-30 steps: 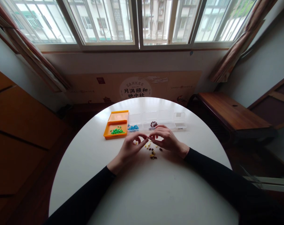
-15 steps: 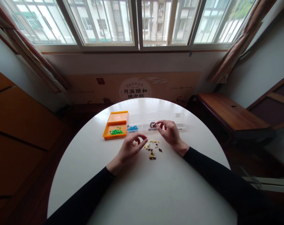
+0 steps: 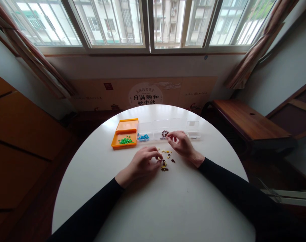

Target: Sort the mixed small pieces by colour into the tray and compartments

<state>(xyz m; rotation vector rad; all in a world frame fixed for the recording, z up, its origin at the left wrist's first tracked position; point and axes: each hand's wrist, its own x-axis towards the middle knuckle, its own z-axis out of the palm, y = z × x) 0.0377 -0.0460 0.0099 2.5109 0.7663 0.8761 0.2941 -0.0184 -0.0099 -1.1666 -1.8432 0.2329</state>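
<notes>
My left hand (image 3: 145,160) rests low over the white table, thumb and forefinger closing together at the edge of a small cluster of brown and yellow building bricks (image 3: 164,166). Whatever lies between those fingertips is too small to make out. My right hand (image 3: 181,143) is farther back, its thumb and forefinger drawn together beside a ring of dark brown bricks (image 3: 165,133) at the clear plastic box. Its fingertips hide any piece they hold. Several loose yellow bricks (image 3: 167,151) and a dark brick piece (image 3: 173,160) lie between the two hands.
An orange tray (image 3: 113,145) holding green bricks (image 3: 126,140) stands on the left of the round white table (image 3: 92,181). Beside it, blue bricks (image 3: 143,137) fill one compartment of the clear box (image 3: 194,133). A wooden bench (image 3: 246,117) stands beyond the right edge.
My left hand has moved slightly right and toward me, its fingertips now at the brown and yellow cluster. My right hand has shifted a little left and lower, near the dark ring.
</notes>
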